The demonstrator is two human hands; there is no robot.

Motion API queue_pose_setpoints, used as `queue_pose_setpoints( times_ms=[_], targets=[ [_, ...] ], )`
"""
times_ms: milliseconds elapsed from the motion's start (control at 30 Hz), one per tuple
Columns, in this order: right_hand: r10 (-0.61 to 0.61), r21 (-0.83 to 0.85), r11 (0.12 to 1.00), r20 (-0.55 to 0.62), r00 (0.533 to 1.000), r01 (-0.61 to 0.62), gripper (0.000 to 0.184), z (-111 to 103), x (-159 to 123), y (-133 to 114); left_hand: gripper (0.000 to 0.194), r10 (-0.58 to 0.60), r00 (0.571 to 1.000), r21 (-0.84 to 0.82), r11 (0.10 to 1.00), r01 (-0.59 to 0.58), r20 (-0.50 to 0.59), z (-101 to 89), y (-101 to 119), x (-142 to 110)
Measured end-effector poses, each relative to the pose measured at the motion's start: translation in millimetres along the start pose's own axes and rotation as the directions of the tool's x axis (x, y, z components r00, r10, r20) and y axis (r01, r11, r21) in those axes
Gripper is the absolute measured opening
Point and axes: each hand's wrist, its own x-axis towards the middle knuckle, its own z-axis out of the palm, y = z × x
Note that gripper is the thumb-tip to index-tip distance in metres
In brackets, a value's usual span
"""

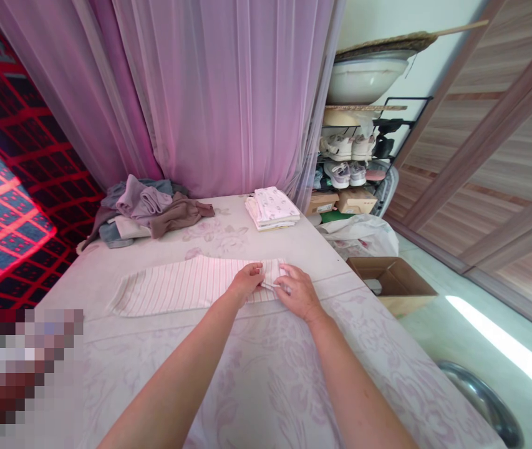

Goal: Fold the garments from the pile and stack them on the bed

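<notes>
A pink-and-white striped garment [172,288], which looks like a pair of trousers folded lengthwise, lies flat across the bed. Its right end is turned over in a small fold, and both hands are there. My left hand [246,282] has its fingers closed on the cloth beside the fold. On the right edge of the fold, my right hand [299,292] curls its fingers and thumb around the striped cloth. Part of the gripped cloth is hidden behind the fingers.
Beyond the garment, a folded stack of clothes [275,207] sits near the purple curtain [219,93]. A loose clothes pile [146,209] lies at the back left. Right of the bed [266,374] are a cardboard box [394,280], a shoe rack [359,156] and a metal basin [478,396].
</notes>
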Motion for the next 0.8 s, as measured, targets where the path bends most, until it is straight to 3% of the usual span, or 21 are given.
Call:
queue_pose_setpoints(
  times_ms=[167, 300, 400, 467, 600, 800],
  targets=[
    [-0.005, 0.158, 0.987, -0.102, 0.995, 0.021, 0.013, 2, 2, 4, 0.030, 0.016, 1.000, -0.029, 0.999, -0.016, 0.008, -0.9, -2, -4],
    [-0.019, 0.121, 0.992, -0.053, 0.998, 0.025, 0.013, 4, 1, 5, 0.034, 0.020, 1.000, -0.018, 1.000, -0.020, -0.014, 0.1, -2, -6],
    [-0.025, 0.072, 0.997, -0.008, 1.000, 0.026, 0.013, 6, 0, 3, 0.051, 0.015, 0.998, 0.011, 1.000, -0.014, -0.057, 2.9, -2, -4],
    [-0.035, 0.057, 0.998, 0.025, 0.999, 0.033, 0.013, 6, -1, 2, 0.062, 0.024, 0.994, 0.149, 0.989, -0.008, -0.105, 5.6, -2, 0],
    [-0.064, 0.078, 0.995, 0.078, 0.995, 0.057, 0.015, 6, -1, 2, 0.060, 0.114, 0.979, 0.627, 0.779, 0.018, -0.170, 9.9, 3, 9],
    [-0.037, 0.102, 0.994, 0.031, 0.999, 0.034, 0.022, 3, 1, 7, 0.034, 0.152, 0.975, 0.783, 0.621, 0.031, -0.159, 9.5, 17, 14]
  ],
)
